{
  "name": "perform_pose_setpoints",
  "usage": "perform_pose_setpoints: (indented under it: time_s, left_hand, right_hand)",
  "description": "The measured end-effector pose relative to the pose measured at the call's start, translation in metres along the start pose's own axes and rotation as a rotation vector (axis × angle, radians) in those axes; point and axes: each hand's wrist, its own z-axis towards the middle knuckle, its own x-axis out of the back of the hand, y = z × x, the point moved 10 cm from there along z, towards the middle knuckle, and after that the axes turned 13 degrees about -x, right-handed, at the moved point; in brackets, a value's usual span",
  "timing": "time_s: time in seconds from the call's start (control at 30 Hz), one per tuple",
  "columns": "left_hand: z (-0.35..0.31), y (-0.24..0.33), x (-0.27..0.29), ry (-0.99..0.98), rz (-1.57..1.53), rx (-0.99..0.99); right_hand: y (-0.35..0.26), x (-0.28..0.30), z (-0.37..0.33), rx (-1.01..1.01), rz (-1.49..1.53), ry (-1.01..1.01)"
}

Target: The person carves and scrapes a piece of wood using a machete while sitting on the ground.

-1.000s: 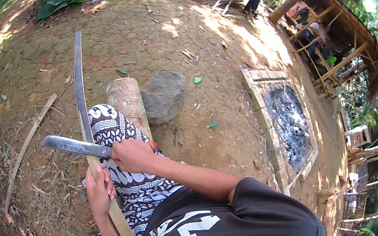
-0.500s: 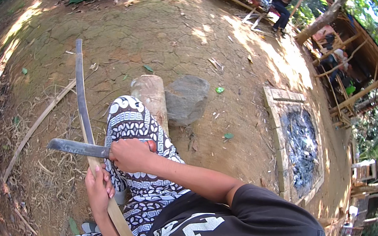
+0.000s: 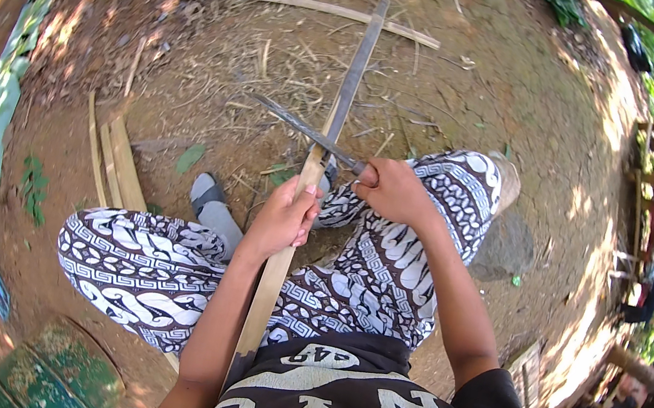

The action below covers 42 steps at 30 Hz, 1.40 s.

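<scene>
My left hand (image 3: 287, 216) is closed around a long, narrow bamboo strip (image 3: 272, 281), which runs from against my shirt out over the ground. Its near part is pale, and its far part is dark grey. In my right hand (image 3: 398, 192) is the brown handle of a machete (image 3: 294, 119). The dark blade crosses the strip just beyond my left hand, with its tip pointing to the far left. I cannot tell whether the edge bites into the strip. My legs, in patterned trousers (image 3: 387, 257), are bent on both sides of the strip.
A loose strip (image 3: 308, 5) lies across the ground ahead, among scattered shavings. Several pale strips (image 3: 124, 161) lie beside my left knee. A worn green drum (image 3: 57, 371) is at near left; a flat grey stone (image 3: 507, 247) and a log (image 3: 507, 178) lie beyond my right knee.
The view has swung to the left, so the fire pit is out of sight and the drum is in. Both hands keep their holds; the machete still crosses the strip, now at a slant.
</scene>
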Motion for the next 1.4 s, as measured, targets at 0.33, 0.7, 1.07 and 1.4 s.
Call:
perform_pose_setpoints:
  time_s: [0.33,0.7,1.07,1.4]
  left_hand:
    - [-0.011,-0.014,0.025,0.095,-0.013,0.043]
    - [-0.033,-0.004,0.029,0.152,0.014,0.083]
    - [-0.037,-0.025,0.055,0.252,0.010,0.112]
    - [-0.037,-0.027,0.057,0.269,0.112,0.055]
  right_hand:
    - [-0.024,-0.017,0.045,0.052,-0.314,0.020]
    - [-0.030,-0.053,0.048,0.153,-0.056,-0.049]
    - [-0.052,-0.083,0.057,0.285,-0.124,-0.148]
    - [-0.051,-0.101,0.074,0.378,-0.251,-0.070]
